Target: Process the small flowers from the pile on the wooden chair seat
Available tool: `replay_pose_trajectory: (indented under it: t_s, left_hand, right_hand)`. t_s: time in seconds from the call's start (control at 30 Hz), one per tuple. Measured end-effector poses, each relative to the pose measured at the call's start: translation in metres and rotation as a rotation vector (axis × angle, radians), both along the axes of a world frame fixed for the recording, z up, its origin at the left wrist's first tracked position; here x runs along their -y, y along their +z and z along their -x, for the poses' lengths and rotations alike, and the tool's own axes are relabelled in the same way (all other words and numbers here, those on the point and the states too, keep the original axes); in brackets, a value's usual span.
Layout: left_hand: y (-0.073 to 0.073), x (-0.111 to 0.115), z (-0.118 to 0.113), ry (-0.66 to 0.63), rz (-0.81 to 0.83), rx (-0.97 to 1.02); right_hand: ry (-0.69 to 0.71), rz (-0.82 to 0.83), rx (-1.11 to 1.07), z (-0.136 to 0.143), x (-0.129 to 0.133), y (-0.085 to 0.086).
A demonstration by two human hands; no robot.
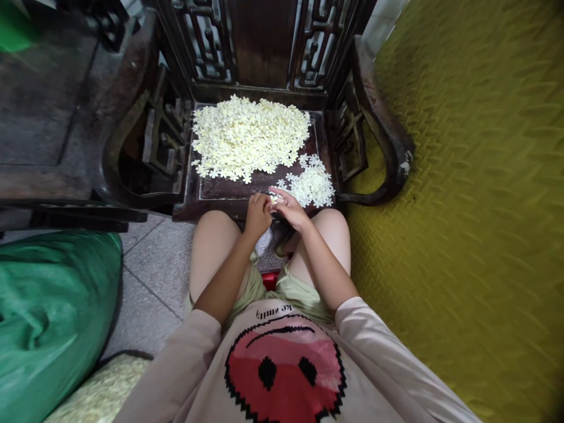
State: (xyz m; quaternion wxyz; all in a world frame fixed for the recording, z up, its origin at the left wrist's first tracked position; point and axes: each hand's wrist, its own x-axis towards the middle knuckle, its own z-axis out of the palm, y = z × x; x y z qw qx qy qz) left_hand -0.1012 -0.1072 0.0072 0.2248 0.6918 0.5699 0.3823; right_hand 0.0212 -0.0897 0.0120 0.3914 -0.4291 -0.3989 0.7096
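Observation:
My left hand (259, 212) and my right hand (288, 208) meet above the front edge of a dark wooden chair seat (220, 189). A small white flower (275, 200) shows between the fingertips of both hands; how many blossoms are there I cannot tell. The left fingers are pinched together at it, while the right thumb and fingers close around it from the other side. Just beyond my right hand lies a small pile of loose white flowers (312, 183). A larger heap of creamy white flowers (249, 136) covers much of the seat behind.
Curved armrests (388, 153) flank the seat, with a carved backrest (264, 44) behind it. On the left are a dark wooden table (39, 117) and a bulging green sack (53, 294). A heap of pale material (103, 388) lies below the sack. A yellow textured surface (462, 205) fills the right.

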Motion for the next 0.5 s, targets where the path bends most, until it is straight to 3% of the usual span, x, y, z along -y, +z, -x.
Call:
replay_pose_trajectory:
  t_s: [0.23, 0.5]
  left_hand:
    - [-0.005, 0.001, -0.006, 0.113, 0.023, 0.076]
    - [-0.009, 0.002, -0.012, 0.159, 0.047, 0.156]
  right_hand:
    - [-0.053, -0.016, 0.090, 0.008, 0.001, 0.003]
    - [-0.115, -0.032, 0.150, 0.014, 0.002, -0.001]
